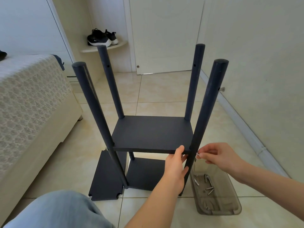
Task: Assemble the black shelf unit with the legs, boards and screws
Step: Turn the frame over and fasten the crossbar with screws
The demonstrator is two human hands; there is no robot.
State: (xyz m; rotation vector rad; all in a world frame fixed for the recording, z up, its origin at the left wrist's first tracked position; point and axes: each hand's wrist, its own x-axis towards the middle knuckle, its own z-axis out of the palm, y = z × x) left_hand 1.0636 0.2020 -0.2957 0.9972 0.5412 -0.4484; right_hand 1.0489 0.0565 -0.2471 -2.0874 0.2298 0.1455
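The black shelf unit stands on the tiled floor with four round legs, the near right leg [204, 116] among them. A middle board [151, 134] sits between the legs, and a lower board [144, 173] lies beneath it. My left hand [176, 165] grips the middle board's front right corner, thumb on top, next to the near right leg. My right hand [218, 157] pinches a silver screw [197, 155] against the outer side of that leg at board height. A spare black board [107, 178] lies flat on the floor at the left.
A smoky plastic tray [230, 209] with several loose screws [209, 183] lies on the floor right of the unit. A bed [32, 102] stands at the left, a wall [263, 63] at the right. Black shoes [102, 37] sit on a corner ledge. My knee [57, 211] fills the lower left.
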